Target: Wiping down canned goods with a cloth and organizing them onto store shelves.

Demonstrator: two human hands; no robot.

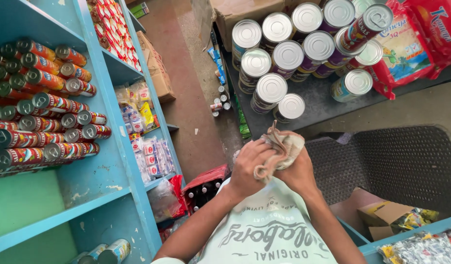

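A tall blue shelf unit [113, 146] fills the left side, and one level of it holds many red cans [44, 112] lying on their sides in a pile. Further back the same unit carries small bright packets [147, 146]. On the right there is a dark table [323, 93] with upright cans with silver lids [279, 54] standing close together, some stacked in two layers, and red snack bags [421, 39] just beside them. A black perforated mat [406, 166] lies below the table, and an open cardboard box [386, 215] is near the lower right corner. In the middle, in front of the chest, the person holds a crumpled beige cloth [284, 146] between both hands. The left hand [250, 168] has its fingers curled together around the cloth from the left side. The right hand [299, 171] presses against it from the other side, fingers closed on it.
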